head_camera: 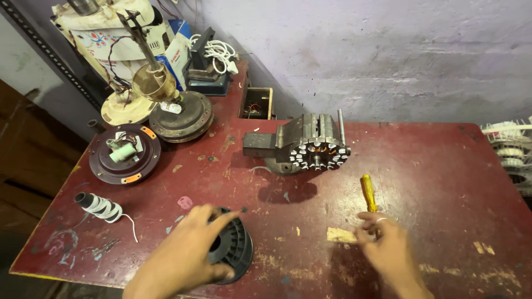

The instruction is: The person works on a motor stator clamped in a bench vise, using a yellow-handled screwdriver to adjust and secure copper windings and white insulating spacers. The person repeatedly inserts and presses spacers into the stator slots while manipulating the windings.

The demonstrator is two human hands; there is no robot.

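Black ribbed spool [233, 249] under left hand [185, 249].

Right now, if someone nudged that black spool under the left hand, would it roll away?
Probably not: the black spool lies on its flat flange, so it would likely slide. It looks like ribbed plastic, likely light and stiff. The left hand also rests on it.

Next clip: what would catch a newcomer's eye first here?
Probably the metal motor stator, with its ring of pole teeth, at the middle of the worn red table. In front, the left hand grips a black spool, and the right hand touches a yellow-handled screwdriver.
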